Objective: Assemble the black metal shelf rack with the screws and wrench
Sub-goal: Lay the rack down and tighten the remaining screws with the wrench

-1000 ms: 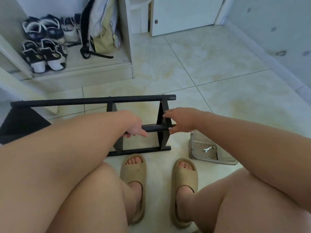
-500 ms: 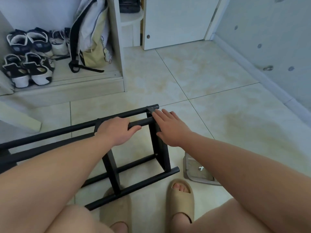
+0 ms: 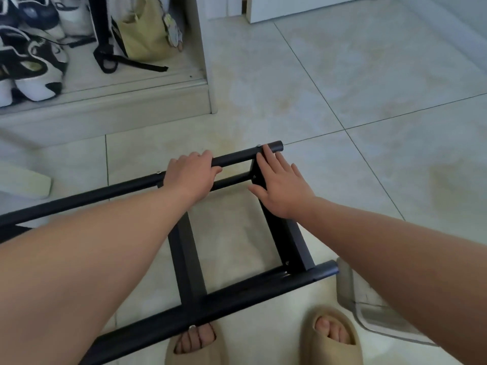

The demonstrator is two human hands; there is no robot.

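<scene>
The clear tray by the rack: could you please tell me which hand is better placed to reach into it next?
Probably the right hand: it rests flat on the end upright of the rack, with the clear tray beneath its forearm. The left hand grips the top tube, steadying it.

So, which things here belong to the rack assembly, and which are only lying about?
For the job: rack, gripped by the left hand, right hand flat on it; screws in its joints; perhaps the tray, contents hidden.
Lying about: shoes, bag, slippers.
</scene>
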